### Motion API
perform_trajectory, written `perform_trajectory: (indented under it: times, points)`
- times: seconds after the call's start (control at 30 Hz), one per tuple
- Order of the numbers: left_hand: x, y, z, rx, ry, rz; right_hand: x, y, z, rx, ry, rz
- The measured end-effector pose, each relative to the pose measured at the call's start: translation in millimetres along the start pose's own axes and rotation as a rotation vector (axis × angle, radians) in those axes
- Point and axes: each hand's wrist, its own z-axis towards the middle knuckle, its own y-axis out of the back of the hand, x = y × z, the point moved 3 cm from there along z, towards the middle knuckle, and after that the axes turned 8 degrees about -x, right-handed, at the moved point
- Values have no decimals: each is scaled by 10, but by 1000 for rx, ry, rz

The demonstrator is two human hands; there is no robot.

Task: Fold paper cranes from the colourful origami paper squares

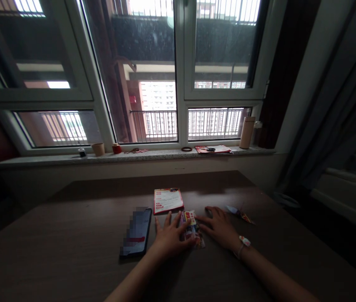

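A small printed paper piece [192, 228] with a large "89" on it lies on the brown table between my two hands. My left hand [172, 237] rests on its left side, fingers spread and thumb across its lower part. From the right, my right hand [219, 226] reaches its edge with fingers apart; a bracelet is on that wrist. Just beyond my left fingertips lies a white card with a red border [167, 200]. A phone [136, 232] sits to the left of my left hand. Right of my right hand is a crumpled, colourful scrap [241, 214].
The table [71, 235] reaches toward a windowsill [162, 156]. On the sill stand a paper cup [98, 149], a red spool-like item [116, 148], red-edged papers [213, 149] with a dark object on top, and a tall beige bottle [247, 133]. A curtain hangs at the right.
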Motion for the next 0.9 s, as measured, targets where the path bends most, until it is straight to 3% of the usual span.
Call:
perform_trajectory:
  times: [0.57,0.9]
  points:
    - [12,19,8,-38,-7,-9,28,-32,116,32,-64,-79]
    - [-20,-12,-49,2,-8,-49,24,-128,233,-30,-108,-58]
